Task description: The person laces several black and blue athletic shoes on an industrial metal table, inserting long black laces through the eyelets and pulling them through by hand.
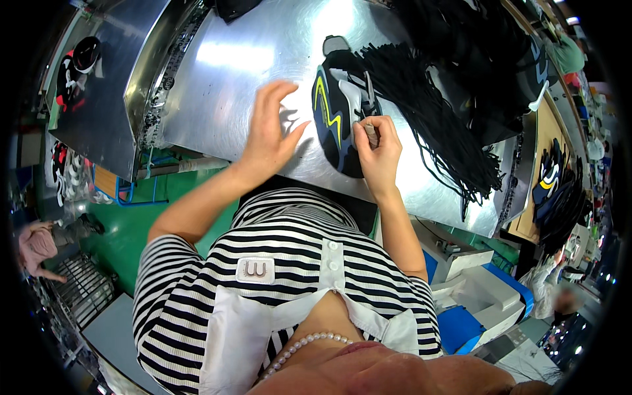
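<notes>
Holding: right hand (382, 150) had fingers closed round a tan-handled tool (371, 135) at the shoe upper (336, 118)
Left hand (266, 135): hung loosely open, holding nothing
Upper's place: lay on the metal table (220, 99), beside black cords (438, 122)

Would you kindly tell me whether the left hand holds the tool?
No, the left hand is open and empty; the right hand grips the tool.

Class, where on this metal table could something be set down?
The widest bare patch of the metal table lies between its left edge and the left hand. A smaller one separates the right hand from the black cords. The shoe upper, cords and dark pile crowd the middle and upper right.
</notes>
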`<state>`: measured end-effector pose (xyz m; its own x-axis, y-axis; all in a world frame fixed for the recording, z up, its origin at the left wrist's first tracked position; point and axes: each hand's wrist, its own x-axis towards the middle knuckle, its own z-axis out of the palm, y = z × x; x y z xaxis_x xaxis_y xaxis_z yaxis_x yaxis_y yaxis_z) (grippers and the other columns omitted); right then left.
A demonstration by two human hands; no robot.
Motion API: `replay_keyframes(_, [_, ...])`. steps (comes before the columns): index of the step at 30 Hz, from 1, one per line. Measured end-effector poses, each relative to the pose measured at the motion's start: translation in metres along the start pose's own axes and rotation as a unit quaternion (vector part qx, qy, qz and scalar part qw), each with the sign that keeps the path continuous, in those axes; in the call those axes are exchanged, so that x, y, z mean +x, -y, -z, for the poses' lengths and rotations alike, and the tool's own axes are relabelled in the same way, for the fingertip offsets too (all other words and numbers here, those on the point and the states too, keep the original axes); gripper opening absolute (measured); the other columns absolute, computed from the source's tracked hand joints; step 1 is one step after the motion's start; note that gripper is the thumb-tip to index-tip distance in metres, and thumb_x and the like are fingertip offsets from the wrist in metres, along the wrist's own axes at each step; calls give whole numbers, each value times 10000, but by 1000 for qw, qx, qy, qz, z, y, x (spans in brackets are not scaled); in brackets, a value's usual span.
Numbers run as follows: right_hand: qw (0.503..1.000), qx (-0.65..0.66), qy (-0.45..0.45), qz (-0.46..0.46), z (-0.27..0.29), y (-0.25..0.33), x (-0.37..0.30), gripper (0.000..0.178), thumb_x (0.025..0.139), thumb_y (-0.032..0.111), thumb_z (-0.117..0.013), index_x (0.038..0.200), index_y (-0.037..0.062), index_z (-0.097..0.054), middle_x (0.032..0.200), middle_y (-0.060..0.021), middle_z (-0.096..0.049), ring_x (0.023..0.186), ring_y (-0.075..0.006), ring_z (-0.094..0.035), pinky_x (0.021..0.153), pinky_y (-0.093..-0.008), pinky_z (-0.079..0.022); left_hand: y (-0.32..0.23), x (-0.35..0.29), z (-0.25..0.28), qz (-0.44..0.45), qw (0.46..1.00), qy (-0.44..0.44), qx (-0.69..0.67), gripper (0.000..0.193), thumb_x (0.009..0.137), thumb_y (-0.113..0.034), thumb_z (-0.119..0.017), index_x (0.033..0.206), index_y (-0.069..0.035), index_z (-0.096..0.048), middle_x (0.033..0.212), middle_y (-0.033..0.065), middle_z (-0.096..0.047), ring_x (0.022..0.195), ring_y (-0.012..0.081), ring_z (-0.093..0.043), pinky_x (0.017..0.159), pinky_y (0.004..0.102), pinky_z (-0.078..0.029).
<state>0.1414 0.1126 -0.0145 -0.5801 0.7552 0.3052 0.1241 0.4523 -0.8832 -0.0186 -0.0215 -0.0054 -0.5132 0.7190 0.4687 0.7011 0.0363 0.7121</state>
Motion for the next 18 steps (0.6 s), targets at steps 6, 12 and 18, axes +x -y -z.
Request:
replay_keyframes(6, [991,108,47,-64,-9,8,-11,85,913,30,-664,892,9,-584,788,13,-551,654,-44,-486,580,-196,-392,11,-9,-35,391,681,125,-606,318,992,-134,-590,1283,-24,-527,1155,89,-662,1046,161,-638,945,323,-503])
replay_keyframes(12, [933,301,116,-158,-1,5,-17,59,934,22,-628,954,22,-573,887,-2,-562,632,-28,-448,535,-187,-352,24,-7,-40,377,571,169,-709,309,994,-135,-584,1274,-11,-536,1175,92,-659,1056,179,-653,960,343,-531])
replay_keyframes(18, [925,344,-82,-139,24,-23,-26,95,1007,153,-566,1017,65,-532,977,-27,-579,624,-36,-426,513,-174,-329,35,-14,-47,356,496,142,-780,348,1027,-132,-475,1338,25,-467,1259,181,-606,1130,276,-634,995,432,-533])
